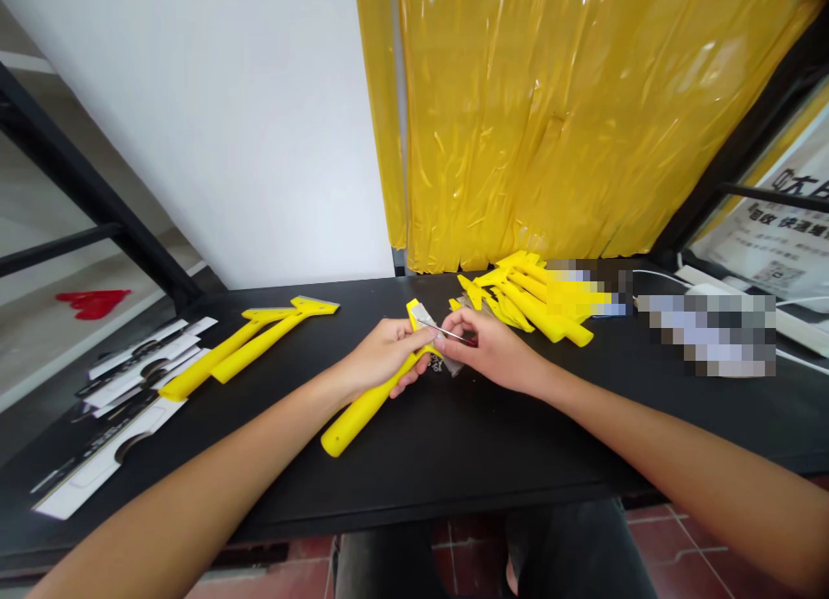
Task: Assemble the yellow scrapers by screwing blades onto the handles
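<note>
My left hand (pixel 400 350) is closed around a yellow scraper (pixel 360 411), whose long handle points toward me. A metal plate (pixel 422 313) lies on the scraper's head, at the far end. In my right hand (pixel 487 344) is a thin screwdriver (pixel 448 331), its slim metal shaft reaching across the scraper head. The tip and most of its reddish handle are hidden by the fingers. Just behind and below the hands lie small metal pieces (pixel 437 362), perhaps screws, partly covered by my left hand, beside a clear plastic bag (pixel 456 368).
Two yellow scrapers (pixel 259 344) with metal blades lie to the left, near several black-and-white card sleeves (pixel 110 461). A pile of yellow scraper parts (pixel 524 297) is at the back right. A yellow plastic curtain (pixel 550 124) and a white panel (pixel 226 133) stand behind the black table (pixel 414 469).
</note>
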Tool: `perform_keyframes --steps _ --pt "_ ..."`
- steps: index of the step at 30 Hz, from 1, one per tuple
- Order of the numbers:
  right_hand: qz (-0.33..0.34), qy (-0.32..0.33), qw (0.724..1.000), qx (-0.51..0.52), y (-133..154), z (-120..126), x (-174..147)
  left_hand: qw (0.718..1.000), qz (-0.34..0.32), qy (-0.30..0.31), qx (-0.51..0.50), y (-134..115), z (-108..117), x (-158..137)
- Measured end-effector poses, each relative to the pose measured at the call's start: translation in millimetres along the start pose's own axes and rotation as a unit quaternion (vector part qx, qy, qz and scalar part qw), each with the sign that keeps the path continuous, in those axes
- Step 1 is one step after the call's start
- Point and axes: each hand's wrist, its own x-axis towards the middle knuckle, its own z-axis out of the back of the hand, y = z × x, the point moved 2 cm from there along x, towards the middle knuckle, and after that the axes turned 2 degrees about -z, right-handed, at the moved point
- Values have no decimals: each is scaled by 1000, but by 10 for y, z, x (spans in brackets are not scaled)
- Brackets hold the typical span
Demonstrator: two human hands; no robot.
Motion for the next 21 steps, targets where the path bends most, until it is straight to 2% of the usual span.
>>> perform_keyframes --steps 4,21 --pt "-14 36 998 47 10 16 6 1000 0 15 17 -14 6 -25" --pt "-24 10 999 32 -24 51 11 997 -7 42 67 -62 28 -47"
